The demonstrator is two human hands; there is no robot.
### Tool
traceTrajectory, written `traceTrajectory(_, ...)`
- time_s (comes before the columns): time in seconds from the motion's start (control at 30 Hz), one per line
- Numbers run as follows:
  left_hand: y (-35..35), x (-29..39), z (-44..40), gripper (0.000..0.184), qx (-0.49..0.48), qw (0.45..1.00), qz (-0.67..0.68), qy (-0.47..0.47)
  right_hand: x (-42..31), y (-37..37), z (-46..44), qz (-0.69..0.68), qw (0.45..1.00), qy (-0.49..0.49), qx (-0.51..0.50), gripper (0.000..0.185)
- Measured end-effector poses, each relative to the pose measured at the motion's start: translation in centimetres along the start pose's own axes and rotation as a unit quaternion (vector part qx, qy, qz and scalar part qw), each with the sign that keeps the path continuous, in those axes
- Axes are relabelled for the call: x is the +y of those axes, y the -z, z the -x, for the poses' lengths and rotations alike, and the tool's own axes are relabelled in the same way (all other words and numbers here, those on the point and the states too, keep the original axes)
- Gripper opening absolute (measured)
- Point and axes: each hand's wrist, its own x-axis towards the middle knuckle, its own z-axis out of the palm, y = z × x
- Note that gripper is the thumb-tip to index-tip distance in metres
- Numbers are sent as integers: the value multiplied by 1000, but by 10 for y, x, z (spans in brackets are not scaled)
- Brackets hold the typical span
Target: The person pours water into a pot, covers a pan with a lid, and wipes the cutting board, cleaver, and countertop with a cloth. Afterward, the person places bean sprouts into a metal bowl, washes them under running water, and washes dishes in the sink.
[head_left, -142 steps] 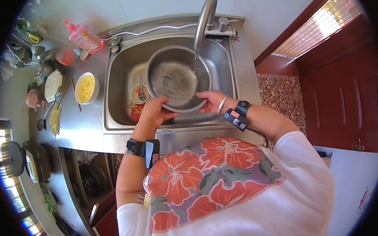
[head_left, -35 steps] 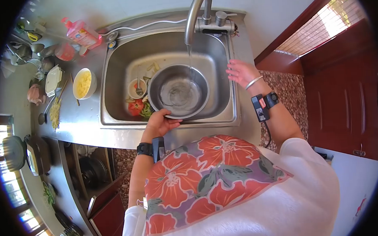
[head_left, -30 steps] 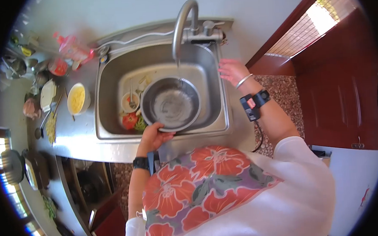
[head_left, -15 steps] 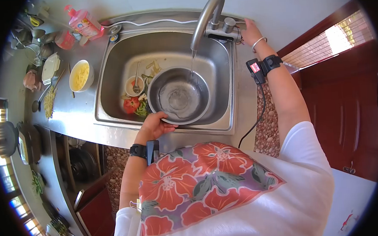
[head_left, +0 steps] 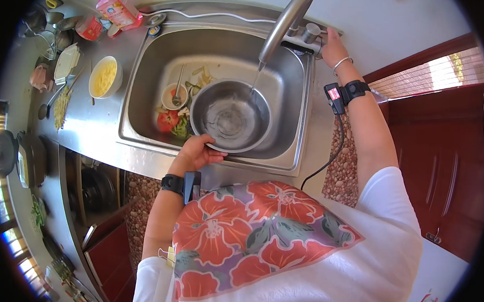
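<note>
A round metal basin (head_left: pixel 211 136) stands in the stainless steel sink (head_left: pixel 140 80), with water in it. A thin stream of water falls into it from the curved faucet (head_left: pixel 284 25). My left hand (head_left: pixel 198 152) grips the basin's near rim, thumb on top and fingers beneath. At the right end of the faucet body, my right hand (head_left: pixel 332 50) is closed around the faucet handle, which is mostly hidden by the fingers. Left of the basin lie a small white bowl (head_left: pixel 168 104) with a spoon (head_left: pixel 179 80) in it, a red tomato piece (head_left: pixel 167 121) and green scraps (head_left: pixel 180 128).
On the left counter are a white bowl of yellow strips (head_left: pixel 105 81), a white lidded container (head_left: pixel 66 63) and a ladle (head_left: pixel 44 110). A pink soap bottle (head_left: pixel 118 12) stands at the back. A black cable (head_left: pixel 330 165) hangs from my right wrist device.
My view has shifted and turned slightly. Both hands keep their places on the basin rim and at the faucet. Water still runs into the basin.
</note>
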Motion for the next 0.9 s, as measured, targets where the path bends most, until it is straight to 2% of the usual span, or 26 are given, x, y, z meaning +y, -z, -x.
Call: traceTrajectory(0.9,6,-2,-10,28,-3,1000,25,4,3,-4,-2,43,999,-2,-15,55)
